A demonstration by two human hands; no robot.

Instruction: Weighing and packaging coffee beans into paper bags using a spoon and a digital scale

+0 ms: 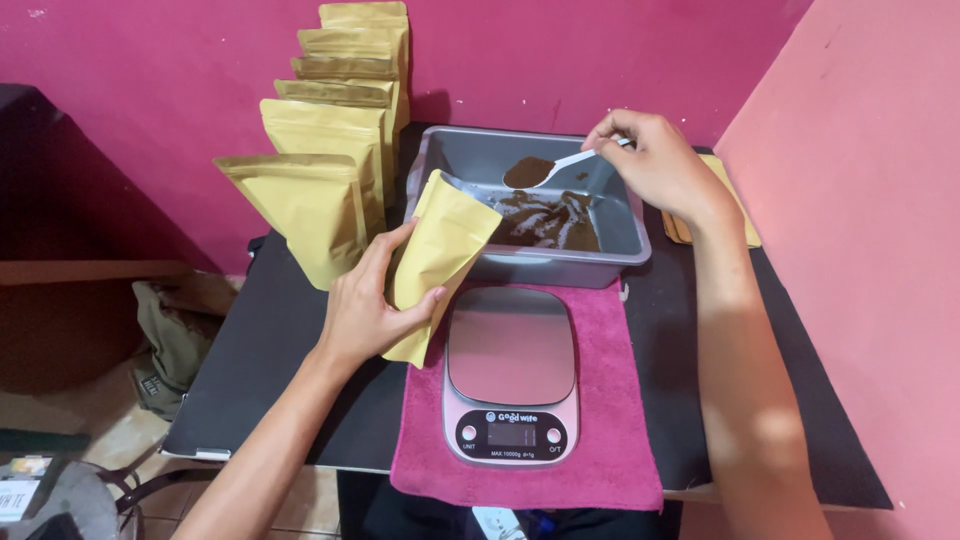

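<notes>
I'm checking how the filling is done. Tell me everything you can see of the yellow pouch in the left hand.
The matte mustard-yellow stand-up pouch looks like paper-faced film, flat-sided and smooth. Its top is open, showing a silvery lining, and it tilts mouth-first toward the grey plastic tub, touching or just over the tub's near rim. The left hand grips its lower half, fingers wrapped around the front. Its bottom corner hangs near the silver kitchen scale, over the magenta cloth.
</notes>
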